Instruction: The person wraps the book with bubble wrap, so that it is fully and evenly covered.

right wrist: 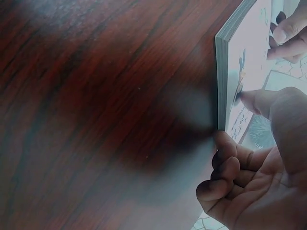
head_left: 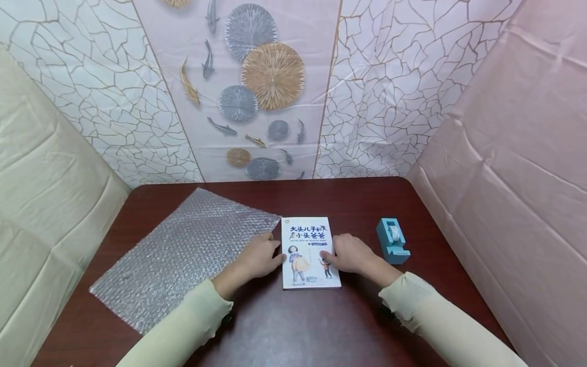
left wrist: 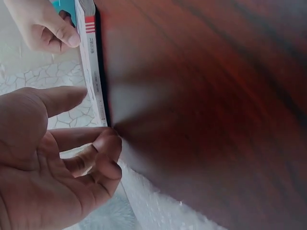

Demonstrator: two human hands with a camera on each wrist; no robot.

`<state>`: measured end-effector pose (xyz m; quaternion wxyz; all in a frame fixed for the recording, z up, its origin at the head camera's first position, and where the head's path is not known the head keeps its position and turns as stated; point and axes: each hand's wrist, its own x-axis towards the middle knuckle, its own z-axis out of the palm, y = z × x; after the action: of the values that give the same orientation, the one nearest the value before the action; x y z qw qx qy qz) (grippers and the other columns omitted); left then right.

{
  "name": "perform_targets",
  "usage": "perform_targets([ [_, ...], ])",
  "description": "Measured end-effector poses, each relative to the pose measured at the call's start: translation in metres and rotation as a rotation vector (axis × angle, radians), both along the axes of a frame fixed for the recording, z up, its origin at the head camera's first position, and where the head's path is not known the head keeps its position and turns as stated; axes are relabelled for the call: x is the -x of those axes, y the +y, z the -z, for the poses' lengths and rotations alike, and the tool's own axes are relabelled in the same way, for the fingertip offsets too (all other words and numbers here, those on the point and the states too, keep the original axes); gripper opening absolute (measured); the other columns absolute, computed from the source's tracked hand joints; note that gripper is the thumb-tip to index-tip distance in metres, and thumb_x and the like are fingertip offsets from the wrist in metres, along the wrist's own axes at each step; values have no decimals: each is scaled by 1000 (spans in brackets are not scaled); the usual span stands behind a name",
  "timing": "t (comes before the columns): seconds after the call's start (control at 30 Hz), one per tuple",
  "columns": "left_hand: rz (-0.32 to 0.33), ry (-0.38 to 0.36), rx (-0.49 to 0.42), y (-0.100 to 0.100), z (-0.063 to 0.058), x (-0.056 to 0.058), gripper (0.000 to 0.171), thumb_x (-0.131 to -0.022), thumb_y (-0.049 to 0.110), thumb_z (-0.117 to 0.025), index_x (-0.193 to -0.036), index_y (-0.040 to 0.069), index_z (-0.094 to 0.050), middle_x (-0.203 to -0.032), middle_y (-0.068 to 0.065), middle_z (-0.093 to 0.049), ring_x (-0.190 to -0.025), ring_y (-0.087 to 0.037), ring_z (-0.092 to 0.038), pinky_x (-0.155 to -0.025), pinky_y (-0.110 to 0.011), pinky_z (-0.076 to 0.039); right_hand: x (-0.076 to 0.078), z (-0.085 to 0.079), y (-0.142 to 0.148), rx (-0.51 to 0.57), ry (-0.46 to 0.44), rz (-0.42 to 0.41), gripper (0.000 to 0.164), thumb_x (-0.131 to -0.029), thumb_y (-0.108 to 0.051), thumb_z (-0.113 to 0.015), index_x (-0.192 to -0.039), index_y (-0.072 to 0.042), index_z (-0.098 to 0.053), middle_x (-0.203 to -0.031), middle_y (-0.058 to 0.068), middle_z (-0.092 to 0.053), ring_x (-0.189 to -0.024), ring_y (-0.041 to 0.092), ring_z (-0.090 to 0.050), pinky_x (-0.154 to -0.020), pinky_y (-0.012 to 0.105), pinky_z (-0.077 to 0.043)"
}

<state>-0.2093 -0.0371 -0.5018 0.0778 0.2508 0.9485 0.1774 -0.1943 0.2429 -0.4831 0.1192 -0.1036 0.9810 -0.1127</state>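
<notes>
Lying between both hands [head_left: 262, 256] [head_left: 353, 253], a book [head_left: 306, 268]

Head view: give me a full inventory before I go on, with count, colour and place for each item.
White illustrated paperback book: 1, white with blue lettering, between the hands
Flat bubble-wrap sheet: 1, clear silvery, left of the book
Blocky tape dispenser: 1, teal, right of the book
Glossy wooden table: 1, dark reddish-brown, under everything
Fish-patterned backdrop: 1, white, pinkish, gold and grey, behind the table
Creased side panels: 2, beige to pinkish, either side
Long sleeves: 2, pale cream, on the forearms
Left hand: 1, bare, book's left edge
Right hand: 1, bare, book's right edge
</notes>
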Motion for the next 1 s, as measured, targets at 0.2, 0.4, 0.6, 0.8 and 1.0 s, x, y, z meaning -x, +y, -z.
perform_targets([
  [0.2, 28, -3, -82, -2, 31, 13, 57, -107, 45, -68, -134, -4, -75, -106, -11, -61, -90, -25, -56, -84, -46, -53, -1, 1, -1, 15, -2, -5, 41, -103, -41, -78, -111, -1, -76, -70, 4, -57, -63, 18, -56, -58, 29, -43],
  [0.4, 36, -4, -186, 0, 30, 12, 43, -106, 40, -69, -121, 1, -79, -91, -5, -54, -83, -19, -48, -71, -38, -46, 0, 1, 1, 12, 0, -11, 39, -103, -41, -77, -104, -2, -73, -72, 4, -57, -64, 18, -55, -59, 30, -43],
  [0.6, -11, -44, -243, 5, 9, 1, 32, -104, 35, -70, -110, 4, -75, -90, -7, -54, -83, -20, -48, -69, -38, -45, 1, 1, 4, 10, 0, -20, 40, -102, -40, -79, -112, 0, -75, -74, 4, -59, -66, 18, -56, -62, 31, -45],
  [0.8, -68, -66, -284, 9, -8, -9, 31, -99, 28, -78, -112, 0, -74, -98, -9, -58, -84, -20, -55, -75, -39, -52, 2, 0, 4, 11, -2, -9, 42, -101, -39, -80, -115, 0, -76, -74, 4, -60, -68, 19, -57, -65, 31, -47],
  [1.0, -113, 3, -343, 11, 4, -8, 34, -89, 21, -87, -112, 0, -74, -98, -5, -59, -84, -17, -57, -76, -36, -54, 1, 2, 4, 32, -3, 17, 39, -101, -39, -82, -113, -2, -76, -74, 3, -61, -67, 18, -57, -63, 31, -46],
])
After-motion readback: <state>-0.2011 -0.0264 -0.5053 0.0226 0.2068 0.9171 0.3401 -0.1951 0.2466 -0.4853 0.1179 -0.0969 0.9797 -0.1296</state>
